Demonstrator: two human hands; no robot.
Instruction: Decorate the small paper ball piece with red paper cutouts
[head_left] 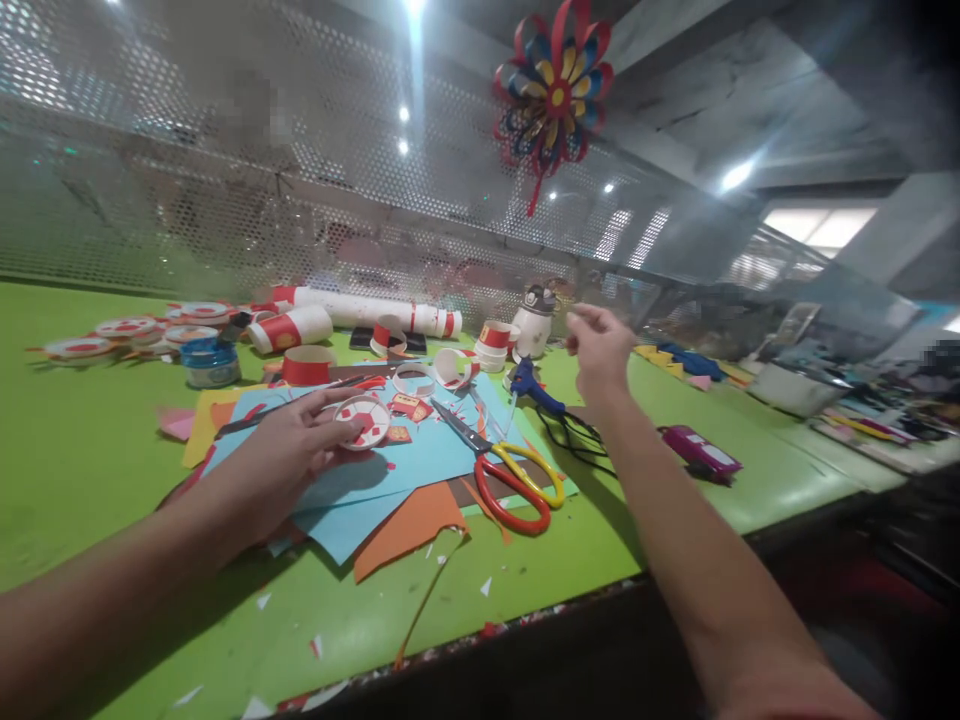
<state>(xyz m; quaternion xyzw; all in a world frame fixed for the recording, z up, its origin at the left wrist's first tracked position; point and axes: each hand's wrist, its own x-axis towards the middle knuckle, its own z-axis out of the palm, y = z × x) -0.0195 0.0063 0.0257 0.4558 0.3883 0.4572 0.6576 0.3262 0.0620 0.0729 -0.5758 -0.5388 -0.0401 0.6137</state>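
Note:
My left hand grips a small round white disc with a red pattern between thumb and fingers, above blue paper sheets. Raised over the table beyond the glue gun, my right hand has its fingers curled together; whatever may be between them is too small to tell. The blue glue gun rests just left of that wrist, with its dark cord behind. Between the hands lie scissors with red and yellow handles, blades pointing toward the disc. Small red paper pieces are scattered on the blue paper.
White-and-red cardboard tubes and cut rings lie behind the papers. Finished-looking discs and a blue jar are at left. A white bottle stands behind the glue gun; a purple box lies right. A paper flower hangs overhead.

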